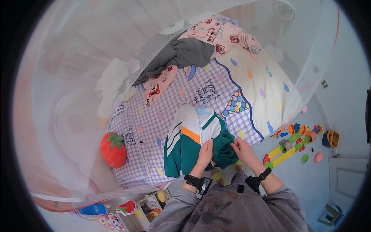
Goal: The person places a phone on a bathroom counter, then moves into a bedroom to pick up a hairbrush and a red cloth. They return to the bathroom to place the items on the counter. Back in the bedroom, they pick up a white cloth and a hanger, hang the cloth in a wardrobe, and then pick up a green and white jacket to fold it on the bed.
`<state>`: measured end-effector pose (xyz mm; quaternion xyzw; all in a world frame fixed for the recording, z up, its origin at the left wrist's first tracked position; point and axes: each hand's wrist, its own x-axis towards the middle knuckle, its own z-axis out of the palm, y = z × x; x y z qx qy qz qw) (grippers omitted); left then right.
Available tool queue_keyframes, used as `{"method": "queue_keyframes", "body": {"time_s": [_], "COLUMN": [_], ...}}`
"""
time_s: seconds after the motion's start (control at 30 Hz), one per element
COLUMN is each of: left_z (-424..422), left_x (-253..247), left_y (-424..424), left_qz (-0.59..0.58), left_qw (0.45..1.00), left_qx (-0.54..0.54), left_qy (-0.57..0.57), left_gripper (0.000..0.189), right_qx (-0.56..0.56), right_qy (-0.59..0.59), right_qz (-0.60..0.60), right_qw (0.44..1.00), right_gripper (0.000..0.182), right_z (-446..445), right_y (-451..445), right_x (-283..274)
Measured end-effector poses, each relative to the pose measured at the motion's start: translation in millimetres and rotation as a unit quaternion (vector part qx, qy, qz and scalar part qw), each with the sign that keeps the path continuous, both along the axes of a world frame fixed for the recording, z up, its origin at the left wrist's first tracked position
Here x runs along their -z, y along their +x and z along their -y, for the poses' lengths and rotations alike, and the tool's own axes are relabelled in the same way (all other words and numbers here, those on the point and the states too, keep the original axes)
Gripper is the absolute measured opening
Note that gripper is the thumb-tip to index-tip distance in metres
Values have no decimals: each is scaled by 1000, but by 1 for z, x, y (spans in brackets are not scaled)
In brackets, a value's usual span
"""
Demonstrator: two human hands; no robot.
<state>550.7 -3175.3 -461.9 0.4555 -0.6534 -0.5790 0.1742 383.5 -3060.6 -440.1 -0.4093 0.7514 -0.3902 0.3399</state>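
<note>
A green and white jacket [189, 156] with an orange stripe lies partly spread at the near edge of the bed. My left hand [206, 151] grips a bunched green part of it, its fingers curled into the cloth. On the other side of that bunch, my right hand [242, 149] pinches the same green fabric between thumb and fingers. A light blue hanger [203, 109] shows at the jacket's white collar end; most of it is hidden by the cloth. Beneath the jacket is a purple checked bed sheet [165, 113].
A strawberry plush [113, 150] sits at the left. Grey cloth [188, 52] and a pink printed blanket [226, 34] lie farther back. Mosquito netting [72, 87] surrounds the bed. Toy track [287, 150] is on the floor at right; a storage box [133, 221] stands below left.
</note>
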Motion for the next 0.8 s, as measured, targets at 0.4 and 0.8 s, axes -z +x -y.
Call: {"method": "queue_keyframes", "body": {"time_s": [0.4,0.8], "left_z": [-5,4], "left_x": [-14,-19], "left_y": [5,15], "left_qz": [-45,-22], "left_qw": [998,999], "left_qx": [-8,15], "left_qy": [-43,-45], "left_gripper": [36,36], "right_qx": [-116,-46], "right_qy": [-166,-88], "right_qz": [-43,299], "right_qw": [978,949], "right_gripper": [24,13], "right_z": [2,-2], "right_y": [52,10], "right_x": [-35,-45]}}
